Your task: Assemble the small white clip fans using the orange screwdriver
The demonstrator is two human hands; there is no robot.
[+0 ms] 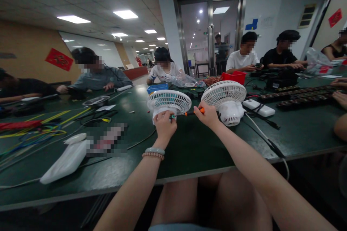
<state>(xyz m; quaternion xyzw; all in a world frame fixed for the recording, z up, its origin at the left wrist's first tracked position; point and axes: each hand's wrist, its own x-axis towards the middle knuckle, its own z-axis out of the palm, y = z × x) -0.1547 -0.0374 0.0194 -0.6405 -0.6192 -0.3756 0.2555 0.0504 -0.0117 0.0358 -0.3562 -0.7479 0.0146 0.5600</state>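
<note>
Two white fans lie on the green table ahead of me. The left fan has my left hand at its near side, the fingers closed around a small green-tipped part beside its housing. In my right hand is a screwdriver with an orange and black handle, pointing left toward my left hand. Just right of that hand stands the other fan, its round grille up and a white cable running from its base. The screwdriver's tip is too small to make out.
At the right fan's side lies a white power strip. A white wrapped package and wires are on the left. Farther back are a blue basket and a red bin. People sit around the table.
</note>
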